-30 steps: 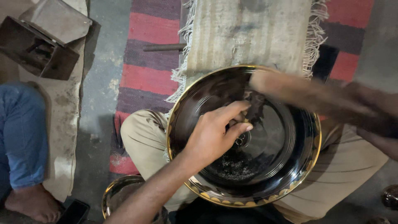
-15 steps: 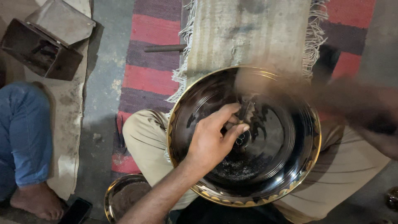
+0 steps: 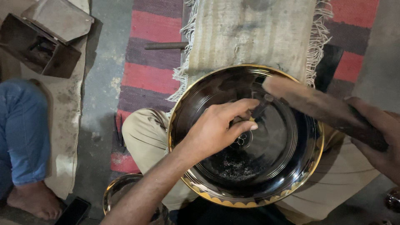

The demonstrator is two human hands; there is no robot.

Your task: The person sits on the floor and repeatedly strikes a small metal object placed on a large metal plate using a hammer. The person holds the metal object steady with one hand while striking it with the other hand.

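Slippage looks the likeliest trouble; the thin dark punch [image 3: 261,107] leans in the pinch of the left hand [image 3: 218,131], its fingers [image 3: 241,127] pressed together round it; a crooked blow from the wooden mallet [image 3: 316,109], gripped in the right hand [image 3: 381,137], could scar the dark gold-rimmed bowl [image 3: 246,137] on the lap.

One head-worn camera looks almost straight down from close above onto the lap, where the bowl [image 3: 246,135] fills the middle. The rug [image 3: 154,71] runs off the top edge, bare floor [image 3: 106,46] lies at left.
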